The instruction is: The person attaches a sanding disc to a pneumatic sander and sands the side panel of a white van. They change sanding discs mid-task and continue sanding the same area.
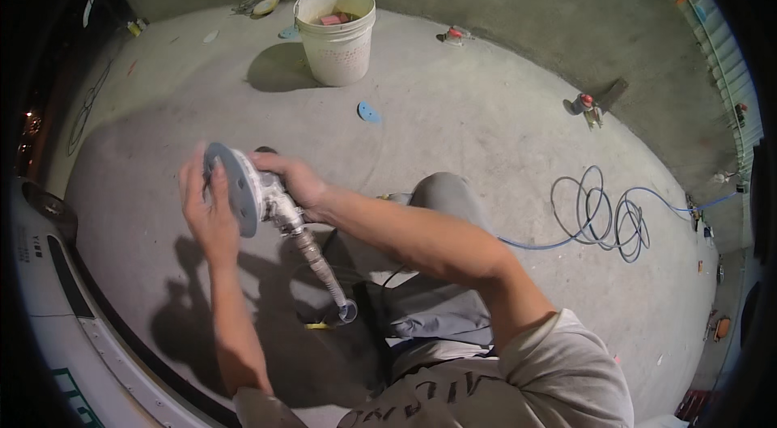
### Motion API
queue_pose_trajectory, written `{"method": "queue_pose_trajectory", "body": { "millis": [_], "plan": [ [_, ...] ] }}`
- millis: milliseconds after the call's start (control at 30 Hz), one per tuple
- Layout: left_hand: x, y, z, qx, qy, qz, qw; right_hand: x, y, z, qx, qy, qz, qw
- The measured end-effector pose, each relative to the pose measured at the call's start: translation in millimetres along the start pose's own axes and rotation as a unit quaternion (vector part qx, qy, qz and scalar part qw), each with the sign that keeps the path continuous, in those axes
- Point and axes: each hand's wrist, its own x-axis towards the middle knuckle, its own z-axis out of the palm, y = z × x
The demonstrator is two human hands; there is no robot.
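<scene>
Grey disc (245, 203) fronts the left hand (206, 200), finger grip unclear; behind the disc, the right hand (296, 180) clamps its fingers round the sander (279, 208). Apparently disc-seating; even pressing is called for.

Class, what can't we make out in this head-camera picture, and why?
In the head view:
Right hand: some fingers, hidden behind the sander.
Left hand: fingertips, blurred.
Bucket: inside bottom, hidden by wall and contents.
White panelling, lower left: cut off by dark rim.
Red item beyond bucket: too small to identify.
</scene>
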Motion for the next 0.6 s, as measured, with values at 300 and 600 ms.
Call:
{"method": "queue_pose_trajectory", "body": {
  "millis": [300,600],
  "plan": [
    [17,-15,139,-0.013,-0.021,-0.074,0.997,-46,-78,-70,0.001,0.216,0.000,0.976],
    [90,-59,186,0.106,0.017,-0.155,0.982,29,-133,-137,0.101,0.105,0.062,0.987]
  ]
}}
